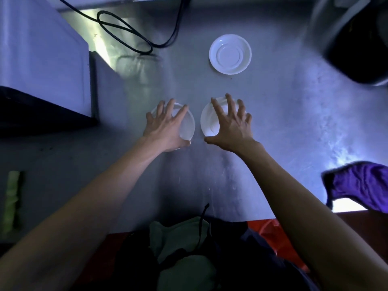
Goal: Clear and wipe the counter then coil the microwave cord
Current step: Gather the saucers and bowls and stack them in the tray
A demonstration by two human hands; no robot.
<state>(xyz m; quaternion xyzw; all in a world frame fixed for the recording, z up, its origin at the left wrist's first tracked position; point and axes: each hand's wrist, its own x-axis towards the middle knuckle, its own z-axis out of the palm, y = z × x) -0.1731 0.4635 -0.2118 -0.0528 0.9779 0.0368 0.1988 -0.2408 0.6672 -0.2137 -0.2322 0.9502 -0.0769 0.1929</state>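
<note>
Two small white bowls stand side by side on the steel counter (273, 122). My left hand (165, 127) lies over the left bowl (186, 127), fingers spread around its rim. My right hand (231, 124) covers the right bowl (207, 122) the same way, thumb at its near edge. Whether either bowl is lifted I cannot tell. A white saucer (230, 53) sits farther back. The black microwave cord (126, 32) lies in a loose loop at the back left, beside the microwave (42, 59).
A purple cloth (361, 185) lies at the counter's right front edge. A dark round appliance (357, 38) stands at the back right. A clear glass (138, 68) stands near the cord. A green strip (11, 198) lies at the left.
</note>
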